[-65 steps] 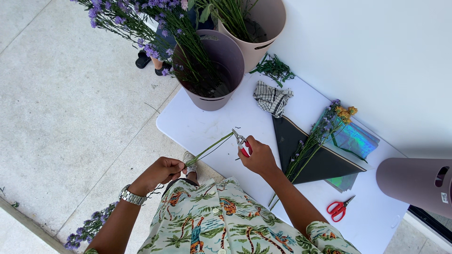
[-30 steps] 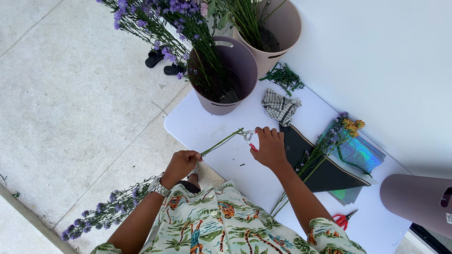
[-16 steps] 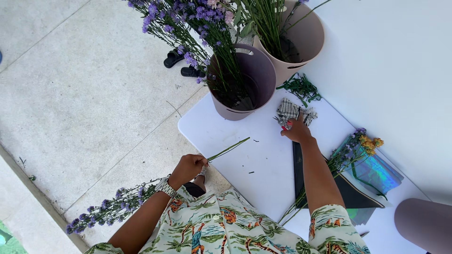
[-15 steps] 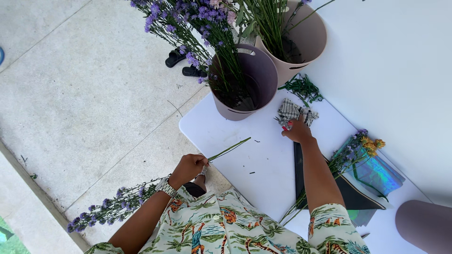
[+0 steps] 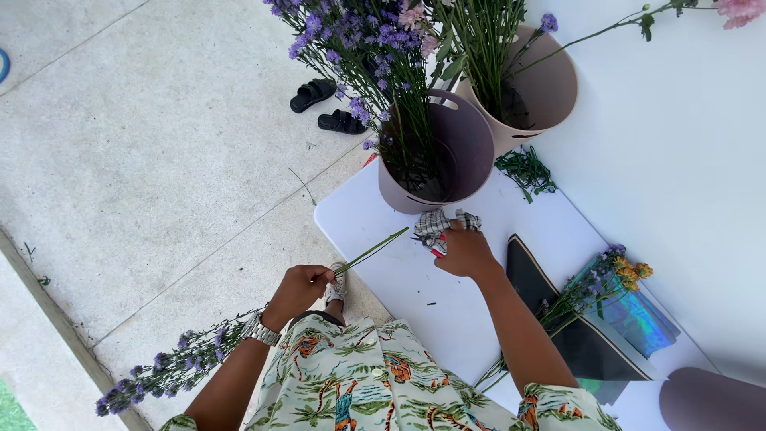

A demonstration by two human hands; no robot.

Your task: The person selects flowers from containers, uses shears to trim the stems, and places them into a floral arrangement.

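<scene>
two hands are seen at work from the single head view, at the edge of a white table (image 5: 383, 239). a bunch of purple flower stems (image 5: 239, 335) is gripped by the left hand (image 5: 299, 289), its fingers closed tight around the stalks; the cut green ends are pointed up over the table corner while the blooms are trailed down past the wristwatch (image 5: 261, 329) toward the paved floor. the right hand (image 5: 464, 251) is laid on the table beside a checked cloth (image 5: 435, 223), with its fingers curled over a small red-handled tool (image 5: 436, 248) (most likely snips, though little of it can be seen).

judged from this, the stems would be best kept bunched firmly and level, and the tool set down flat, well clear of the mauve bucket (image 5: 455, 152) just behind the cloth.

much is hidden or cut off: the tool's blades are covered by the fingers, so whether it is gripped or merely touched cannot be told. a second bucket (image 5: 550, 88), a wrapped bouquet (image 5: 606, 287) on dark paper, and green clippings (image 5: 524, 169) are only partly shown, and the sandals (image 5: 327, 108) on the floor are small.
</scene>
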